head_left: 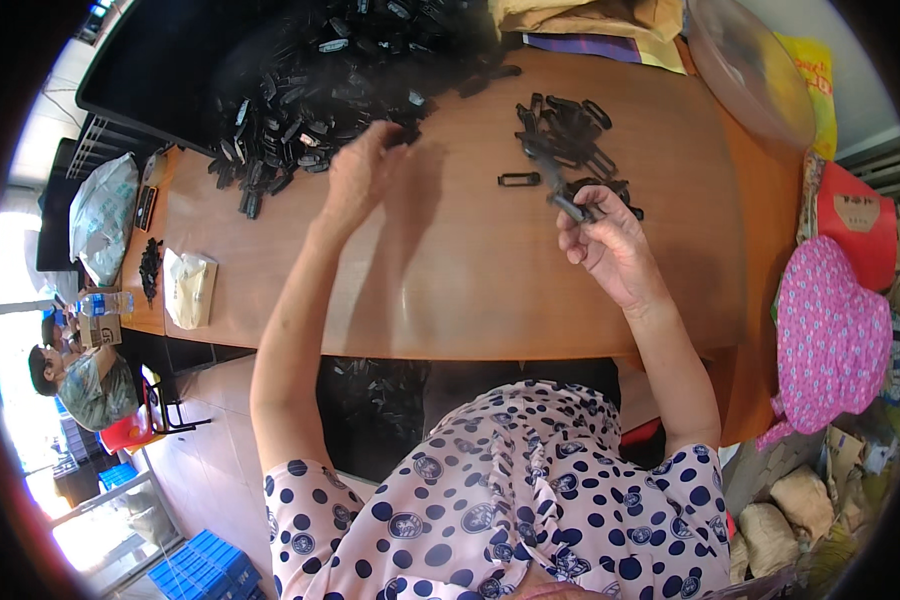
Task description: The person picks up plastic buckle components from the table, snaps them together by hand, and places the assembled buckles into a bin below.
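Note:
A big heap of small black plastic parts (300, 110) spreads over the far left of the table. At its right edge is my left hand (362, 172), its fingers bent together around a dark bit that I cannot make out. My right hand (610, 245) is raised on the right, pinching a small black plastic part (570, 208) between thumb and fingers. Just beyond it lies a smaller pile of black frame-shaped parts (570, 135), long and narrow with open middles. One loose frame-shaped part (518, 180) lies to the left of that pile.
The brown wooden table (450, 280) has a black tray (150, 80) at its far left. A tissue pack (189, 290) and a plastic bag (105, 215) sit at the left. A clear tub (750, 70) stands far right, a pink floral cloth (832, 330) nearer. Another person (90, 375) sits left.

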Demonstrator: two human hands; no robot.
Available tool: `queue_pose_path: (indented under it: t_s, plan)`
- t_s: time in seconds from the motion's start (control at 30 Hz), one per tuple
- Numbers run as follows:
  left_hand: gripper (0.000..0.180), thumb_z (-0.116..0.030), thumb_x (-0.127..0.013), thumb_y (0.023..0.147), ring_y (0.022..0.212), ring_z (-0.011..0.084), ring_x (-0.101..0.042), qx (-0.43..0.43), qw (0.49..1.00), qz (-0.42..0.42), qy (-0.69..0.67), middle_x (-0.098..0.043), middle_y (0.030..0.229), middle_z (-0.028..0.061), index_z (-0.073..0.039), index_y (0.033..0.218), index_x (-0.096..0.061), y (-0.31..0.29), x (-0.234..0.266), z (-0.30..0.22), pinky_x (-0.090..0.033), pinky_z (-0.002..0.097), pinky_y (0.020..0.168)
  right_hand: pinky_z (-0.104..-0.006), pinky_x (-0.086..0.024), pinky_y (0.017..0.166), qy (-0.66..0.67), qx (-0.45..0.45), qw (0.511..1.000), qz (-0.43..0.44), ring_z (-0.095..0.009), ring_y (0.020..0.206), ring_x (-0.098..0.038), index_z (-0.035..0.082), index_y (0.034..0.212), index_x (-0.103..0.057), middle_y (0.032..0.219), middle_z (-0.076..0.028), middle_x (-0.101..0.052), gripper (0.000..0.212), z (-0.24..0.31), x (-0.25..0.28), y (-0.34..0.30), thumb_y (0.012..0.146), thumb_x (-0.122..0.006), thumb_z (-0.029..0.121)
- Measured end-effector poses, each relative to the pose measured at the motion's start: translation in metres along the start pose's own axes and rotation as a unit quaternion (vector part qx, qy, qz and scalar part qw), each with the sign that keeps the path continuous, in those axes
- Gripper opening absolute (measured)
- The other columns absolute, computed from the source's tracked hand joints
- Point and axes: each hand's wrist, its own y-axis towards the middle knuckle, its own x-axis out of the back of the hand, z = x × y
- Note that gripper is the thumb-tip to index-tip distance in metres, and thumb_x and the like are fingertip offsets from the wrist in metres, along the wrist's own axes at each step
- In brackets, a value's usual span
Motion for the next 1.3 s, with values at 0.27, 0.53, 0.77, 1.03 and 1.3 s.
queue_pose_path:
  t_s: [0.27, 0.53, 0.77, 1.03, 1.3]
  plan:
    - [0.023, -0.014, -0.062, 0.09, 0.061, 0.0038, -0.049, 0.267, 0.761, 0.1, -0.582, -0.057, 0.075, -0.0038, -0.009, 0.113, -0.061, -0.096, -0.025, -0.127, -0.04, 0.0175, 0.055, -0.0249, -0.046, 0.055, 0.022, -0.012, 0.999, 0.024, -0.013, 0.07, -0.059, 0.007, 0.105, -0.048, 0.084, -0.006, -0.061, 0.017, -0.012, 0.004, -0.032, 0.092, -0.057, 0.015]
    - [0.03, -0.013, -0.066, 0.087, 0.07, 0.0032, -0.051, 0.211, 0.848, 0.137, -0.466, -0.056, 0.077, -0.0026, -0.004, 0.116, -0.059, -0.122, -0.051, -0.149, -0.041, 0.0183, 0.06, -0.0205, -0.042, 0.053, -0.446, 0.073, 0.892, -0.018, -0.007, 0.065, -0.054, 0.006, 0.104, -0.053, 0.075, 0.0, -0.058, 0.017, -0.027, 0.022, -0.029, 0.091, -0.06, 0.015]
    - [0.025, -0.018, -0.064, 0.089, 0.066, 0.0062, -0.053, 0.006, 0.95, 0.038, -0.311, -0.058, 0.081, -0.002, -0.003, 0.109, -0.06, -0.129, -0.062, -0.143, -0.04, 0.0197, 0.06, -0.0221, -0.043, 0.062, -0.444, 0.131, 0.886, -0.03, -0.005, 0.07, -0.05, 0.001, 0.096, -0.055, 0.079, 0.002, -0.057, 0.014, -0.032, 0.018, -0.032, 0.087, -0.063, 0.009]
    - [0.024, -0.025, -0.061, 0.092, 0.071, 0.0098, -0.06, 0.243, 0.63, 0.177, -0.716, -0.061, 0.089, 0.0015, -0.006, 0.107, -0.057, -0.119, -0.053, -0.157, -0.04, 0.0192, 0.051, -0.0215, -0.044, 0.062, -0.594, 0.154, 0.782, -0.107, -0.006, 0.07, -0.052, 0.002, 0.092, -0.057, 0.077, 0.001, -0.057, 0.011, -0.035, -0.009, -0.032, 0.087, -0.064, 0.009]
    - [0.028, -0.028, -0.066, 0.088, 0.067, 0.0082, -0.055, 0.229, 0.677, 0.276, -0.643, -0.061, 0.084, 0.0009, -0.004, 0.101, -0.062, -0.119, -0.046, -0.131, -0.039, 0.0185, 0.053, -0.0264, -0.047, 0.062, -0.491, 0.123, 0.861, -0.055, -0.011, 0.067, -0.055, 0.002, 0.087, -0.058, 0.076, -0.002, -0.061, 0.016, -0.039, 0.008, -0.027, 0.085, -0.066, 0.015]
